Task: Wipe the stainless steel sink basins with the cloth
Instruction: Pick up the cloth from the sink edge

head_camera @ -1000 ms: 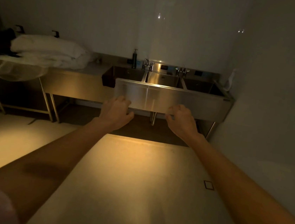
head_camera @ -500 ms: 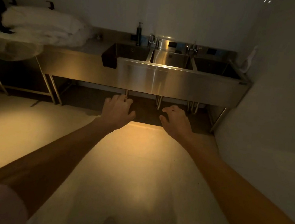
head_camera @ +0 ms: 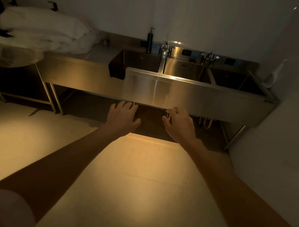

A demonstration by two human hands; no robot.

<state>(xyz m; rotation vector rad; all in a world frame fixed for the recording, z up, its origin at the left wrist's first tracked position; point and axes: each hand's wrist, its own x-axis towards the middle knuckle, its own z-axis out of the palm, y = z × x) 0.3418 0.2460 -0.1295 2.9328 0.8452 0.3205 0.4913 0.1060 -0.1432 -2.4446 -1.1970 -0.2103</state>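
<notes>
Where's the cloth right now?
In the head view, a dark cloth hangs over the front left corner of the leftmost sink basin, left of both hands and beyond them; neither the left hand nor the right hand touches it.

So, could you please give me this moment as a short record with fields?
sink: three steel basins in one unit against the wall
cloth: dark cloth draped over the left basin's front edge
left hand: empty, fingers spread, short of the sink
right hand: empty, fingers relaxed, short of the sink
taps: two faucets behind the basins
soap: dark pump bottle at the back
counter: folded white bedding on the left
</notes>
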